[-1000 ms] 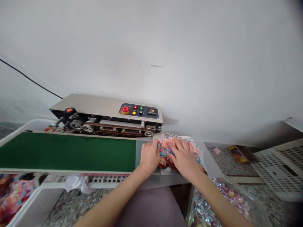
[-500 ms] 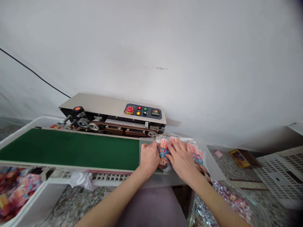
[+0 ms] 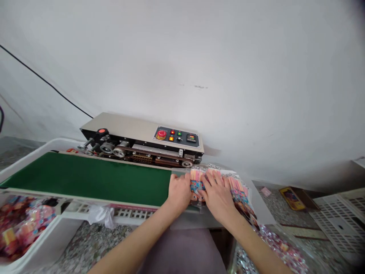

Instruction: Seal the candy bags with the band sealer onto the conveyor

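Note:
Both my hands rest on a clear packet of colourful sweets (image 3: 196, 185) at the right end of a green conveyor belt (image 3: 94, 177). My left hand (image 3: 178, 191) lies flat on the packet's left edge, fingers forward. My right hand (image 3: 218, 194) presses flat on the packet and on more packets (image 3: 242, 196) stacked to the right, fingers spread. Behind the belt stands a band sealing machine (image 3: 142, 140) with a red button and lit panel; the packet's top edge lies close to its infeed roller (image 3: 186, 164).
A white bin (image 3: 19, 224) of sealed sweet packets sits at lower left. A bag of wrapped candies (image 3: 273, 247) lies by my right forearm. White plastic crates (image 3: 339, 220) and a small yellow box (image 3: 291, 196) stand on the right. A black cable (image 3: 45, 82) runs along the wall.
My hands slid the front packet a little left toward the sealer's infeed, pulling it apart from the stack. The view has shifted so the machine sits further right.

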A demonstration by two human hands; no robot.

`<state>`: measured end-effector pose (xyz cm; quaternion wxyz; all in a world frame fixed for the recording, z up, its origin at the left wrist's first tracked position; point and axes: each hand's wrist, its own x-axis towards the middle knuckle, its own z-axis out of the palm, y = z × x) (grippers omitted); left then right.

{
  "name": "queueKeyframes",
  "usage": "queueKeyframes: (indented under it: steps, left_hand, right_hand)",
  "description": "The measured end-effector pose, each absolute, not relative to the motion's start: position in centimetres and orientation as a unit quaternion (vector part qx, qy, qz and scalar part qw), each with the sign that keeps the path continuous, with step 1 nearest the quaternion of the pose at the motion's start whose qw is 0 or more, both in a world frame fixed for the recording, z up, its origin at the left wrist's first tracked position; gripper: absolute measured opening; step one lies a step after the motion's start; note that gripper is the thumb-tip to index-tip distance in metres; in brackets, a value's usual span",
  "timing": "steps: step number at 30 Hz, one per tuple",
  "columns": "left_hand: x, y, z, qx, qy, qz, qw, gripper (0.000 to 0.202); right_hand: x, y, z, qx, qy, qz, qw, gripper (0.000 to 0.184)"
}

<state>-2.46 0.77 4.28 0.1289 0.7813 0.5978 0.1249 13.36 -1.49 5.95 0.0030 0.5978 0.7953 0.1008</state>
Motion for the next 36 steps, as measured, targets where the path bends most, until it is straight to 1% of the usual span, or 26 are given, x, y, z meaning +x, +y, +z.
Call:
queueKeyframes:
  steps: [2, 5, 8, 10, 12, 16, 21, 24, 26, 30, 33, 36]
  left_hand:
    - [-2.8, 0.7, 4.6, 0.785, 0.592, 0.132, 0.121, 0.019]
    - [-3.5, 0.9, 5.2, 0.789, 0.577, 0.165, 0.128, 0.031]
    - [-4.0, 0.9, 5.2, 0.829, 0.489, 0.19, 0.192, 0.043]
    - [-4.3, 0.6, 4.5, 0.869, 0.417, 0.167, 0.207, 0.051]
    - [-4.5, 0.2, 3.3, 0.892, 0.391, 0.14, 0.176, 0.06]
    - [-5.1, -0.4, 1.2, 0.895, 0.415, 0.129, 0.106, 0.062]
    - [-6.6, -0.4, 1.2, 0.88, 0.452, 0.12, 0.081, 0.059]
    - [-7.4, -0.6, 2.8, 0.845, 0.52, 0.099, 0.076, 0.055]
    - [-7.3, -0.7, 4.2, 0.834, 0.538, 0.093, 0.082, 0.048]
    - [-5.1, -0.4, 5.9, 0.839, 0.507, 0.129, 0.15, 0.035]
    - [-2.9, 0.5, 5.7, 0.786, 0.562, 0.159, 0.205, 0.029]
    - [-1.8, 1.4, 5.1, 0.757, 0.591, 0.161, 0.226, 0.025]
  right_hand:
    - [13.3, -1.6, 5.8, 0.59, 0.802, 0.094, 0.003, 0.044]
    - [13.3, -1.7, 5.6, 0.589, 0.804, 0.088, 0.005, 0.043]
    - [13.5, -1.6, 5.5, 0.596, 0.797, 0.095, 0.003, 0.045]
    - [13.5, -1.6, 5.4, 0.601, 0.794, 0.095, 0.005, 0.046]
    - [13.5, -1.6, 5.3, 0.602, 0.793, 0.092, 0.008, 0.046]
    - [13.5, -1.6, 5.1, 0.597, 0.796, 0.093, 0.018, 0.045]
    - [13.3, -1.6, 5.0, 0.606, 0.791, 0.081, 0.028, 0.047]
    - [13.0, -1.6, 5.1, 0.606, 0.792, 0.07, 0.024, 0.048]
    - [12.8, -1.5, 5.2, 0.603, 0.795, 0.064, 0.016, 0.046]
    - [12.7, -0.9, 5.9, 0.6, 0.799, 0.037, 0.005, 0.04]
    - [12.9, -0.3, 6.7, 0.592, 0.806, 0.004, 0.001, 0.036]
    - [13.1, 0.1, 7.1, 0.593, 0.805, -0.015, -0.004, 0.036]
